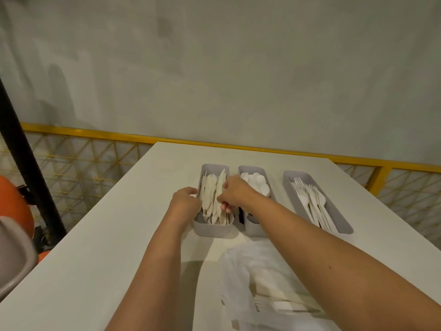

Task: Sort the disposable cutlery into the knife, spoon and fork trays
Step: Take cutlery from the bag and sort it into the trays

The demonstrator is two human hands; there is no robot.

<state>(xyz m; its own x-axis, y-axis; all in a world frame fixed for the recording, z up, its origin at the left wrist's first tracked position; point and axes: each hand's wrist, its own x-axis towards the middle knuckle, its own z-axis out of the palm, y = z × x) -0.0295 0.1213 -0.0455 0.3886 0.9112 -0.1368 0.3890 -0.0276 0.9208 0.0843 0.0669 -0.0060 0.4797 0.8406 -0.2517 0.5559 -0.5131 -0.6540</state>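
Note:
Three grey trays stand side by side on the white table [119, 235]. The left tray [210, 229] holds several beige knives [210, 194]. The middle tray [255, 229] holds white spoons [255, 179]. White forks [312, 199] lie in the right tray [343, 228]. My left hand [186, 199] grips the left wall of the knife tray. My right hand [235, 194] reaches into the same tray, its fingers curled around the knives. A clear plastic bag [241, 266] with more cutlery [286, 304] lies near me under my right forearm.
A yellow mesh railing [83, 161] runs behind the table in front of a grey wall. A black post [26, 151] stands at the left, with an orange object [12, 199] and a grey seat [14, 259] below it.

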